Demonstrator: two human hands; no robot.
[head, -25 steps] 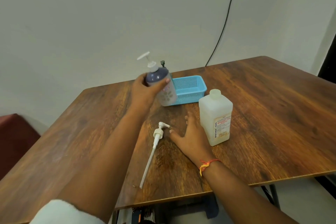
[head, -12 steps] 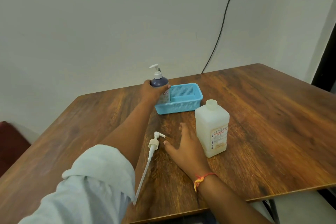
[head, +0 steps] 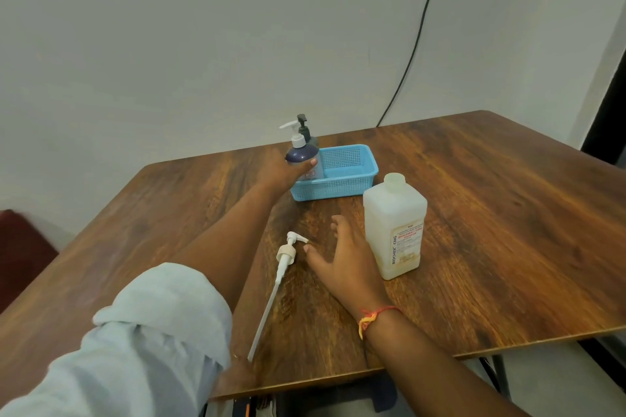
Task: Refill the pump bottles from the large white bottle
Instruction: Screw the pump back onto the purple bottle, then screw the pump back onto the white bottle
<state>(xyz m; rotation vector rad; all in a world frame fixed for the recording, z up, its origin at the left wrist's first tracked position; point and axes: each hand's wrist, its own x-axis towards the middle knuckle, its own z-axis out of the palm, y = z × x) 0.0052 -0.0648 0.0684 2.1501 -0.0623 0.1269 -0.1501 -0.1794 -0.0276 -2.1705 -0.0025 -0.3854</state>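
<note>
Plainly, the left grip (head: 281, 173) clasped the purple pump bottle (head: 301, 154) at the basket (head: 338, 188) just right of it, while the right grip (head: 345, 264) lay open with the uncapped large white bottle (head: 389, 213) just to its right, where a careless sweep could spill it.

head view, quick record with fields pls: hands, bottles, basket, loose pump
left hand: grips the white-pump bottle by its shoulder
white-pump bottle: upright, at the left end of the blue basket
dark-pump bottle: just behind it, mostly hidden
large white bottle: upright on the table, no pump fitted
loose pump: lying flat, tube toward the near edge
right hand: open, between loose pump and large white bottle
</note>
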